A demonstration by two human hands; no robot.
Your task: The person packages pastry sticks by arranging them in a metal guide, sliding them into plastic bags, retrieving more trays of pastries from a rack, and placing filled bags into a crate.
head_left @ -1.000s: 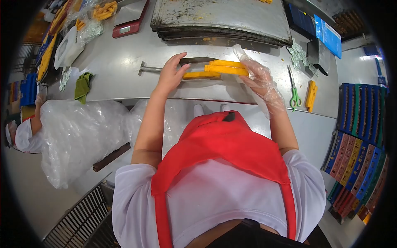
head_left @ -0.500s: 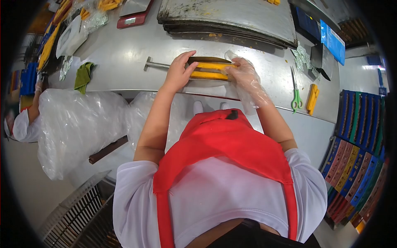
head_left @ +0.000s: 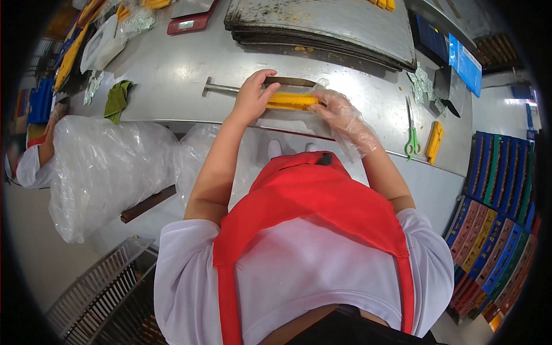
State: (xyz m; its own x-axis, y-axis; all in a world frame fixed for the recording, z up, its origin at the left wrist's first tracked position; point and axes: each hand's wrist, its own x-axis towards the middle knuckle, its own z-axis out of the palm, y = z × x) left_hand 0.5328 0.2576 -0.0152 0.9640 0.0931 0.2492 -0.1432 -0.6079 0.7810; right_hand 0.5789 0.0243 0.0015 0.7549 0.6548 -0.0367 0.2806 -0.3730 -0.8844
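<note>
A glossy yellow bar (head_left: 293,102) lies crosswise between my hands, near the table's front edge. My bare left hand (head_left: 252,96) grips its left end, thumb toward me. My right hand (head_left: 340,110), in a loose see-through plastic glove, pinches its right end. Just behind the bar sits a dark, narrow metal piece (head_left: 294,81), partly covered by my left fingers. A metal rod with a crossbar end (head_left: 221,87) sticks out to the left from under my left hand; where it joins is hidden.
Stacked metal trays (head_left: 322,34) stand at the back of the steel table (head_left: 172,69). Green-handled scissors (head_left: 411,138) and another yellow bar (head_left: 435,141) lie at right. A green cloth (head_left: 118,100) hangs over the left edge, above a big plastic bag (head_left: 109,172). A co-worker's arm (head_left: 49,138) shows far left.
Two yellow strips with a dark strip between them showed before; now a single wider yellow face shows. My hands stay at its ends. The view has shifted slightly.
</note>
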